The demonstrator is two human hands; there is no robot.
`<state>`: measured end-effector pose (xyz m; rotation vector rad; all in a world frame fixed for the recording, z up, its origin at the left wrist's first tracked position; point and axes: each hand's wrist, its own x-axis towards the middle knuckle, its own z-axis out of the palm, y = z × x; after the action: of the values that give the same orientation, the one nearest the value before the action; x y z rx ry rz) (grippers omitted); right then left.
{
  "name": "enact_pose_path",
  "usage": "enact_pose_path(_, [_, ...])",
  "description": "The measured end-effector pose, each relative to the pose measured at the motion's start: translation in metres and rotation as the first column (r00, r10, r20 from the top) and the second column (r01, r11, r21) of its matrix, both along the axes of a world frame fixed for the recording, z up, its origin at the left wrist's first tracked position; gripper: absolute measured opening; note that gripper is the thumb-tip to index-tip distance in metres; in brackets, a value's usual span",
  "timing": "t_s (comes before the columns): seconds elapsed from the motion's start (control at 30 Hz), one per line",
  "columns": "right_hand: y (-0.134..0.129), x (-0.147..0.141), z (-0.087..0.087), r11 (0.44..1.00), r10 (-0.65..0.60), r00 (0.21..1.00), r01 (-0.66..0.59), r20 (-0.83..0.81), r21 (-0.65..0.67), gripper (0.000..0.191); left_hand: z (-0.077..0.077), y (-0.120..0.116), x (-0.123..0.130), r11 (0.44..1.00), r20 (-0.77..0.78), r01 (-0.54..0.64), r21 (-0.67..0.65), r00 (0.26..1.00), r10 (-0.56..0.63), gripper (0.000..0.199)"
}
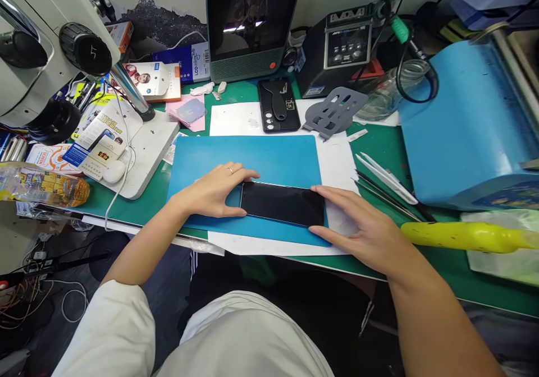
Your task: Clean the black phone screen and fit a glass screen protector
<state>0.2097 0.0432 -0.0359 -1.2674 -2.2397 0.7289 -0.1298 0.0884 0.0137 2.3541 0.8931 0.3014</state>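
A smartphone (283,204) with a dark screen lies lengthwise across the blue mat (236,152), screen up. My left hand (217,191) grips its left end, thumb at the near edge and fingers at the far edge. At the opposite end my right hand (357,223) does the same, with thumb and forefinger on the two right corners. White paper (337,169) lies under the mat. Beyond the mat is a black phone case (278,105) with camera cutouts.
A microscope stand (145,152) occupies the left. Tweezers (387,180) and a yellow bottle (463,237) lie at right, near a blue machine (463,124). At the back are a smart display (250,26), a black control box (334,51), a grey phone holder (341,107) and a glass jar (381,96).
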Motion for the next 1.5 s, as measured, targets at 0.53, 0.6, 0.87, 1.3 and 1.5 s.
enact_pose_path(0.53, [-0.0007, 0.0006, -0.0012, 1.000, 0.005, 1.000, -0.004, -0.022, 0.021, 0.062, 0.0021, -0.0005, 0.0016, 1.000, -0.033, -0.006, 0.006, 0.999, 0.006, 0.061])
enact_pose_path(0.6, [-0.0007, 0.0000, -0.0005, 1.000, 0.008, 1.000, -0.007, -0.019, 0.024, 0.062, 0.0022, -0.0006, 0.0017, 1.000, -0.035, -0.008, 0.006, 0.999, 0.008, 0.061])
enact_pose_path(0.87, [-0.0015, 0.0003, -0.0011, 1.000, 0.005, 1.000, -0.004, -0.010, 0.028, 0.062, 0.0000, -0.0007, 0.0018, 1.000, -0.026, -0.007, 0.012, 1.000, 0.007, 0.061])
enact_pose_path(1.3, [-0.0030, 0.0013, -0.0038, 1.000, -0.017, 1.000, 0.017, 0.001, -0.011, 0.063, 0.0007, -0.0014, 0.0017, 1.000, -0.034, -0.010, 0.013, 0.999, 0.011, 0.062])
enact_pose_path(1.5, [-0.0022, 0.0012, -0.0043, 1.000, -0.009, 1.000, 0.009, -0.006, -0.015, 0.063, -0.0008, -0.0010, 0.0009, 1.000, -0.034, -0.012, 0.017, 0.999, 0.013, 0.064])
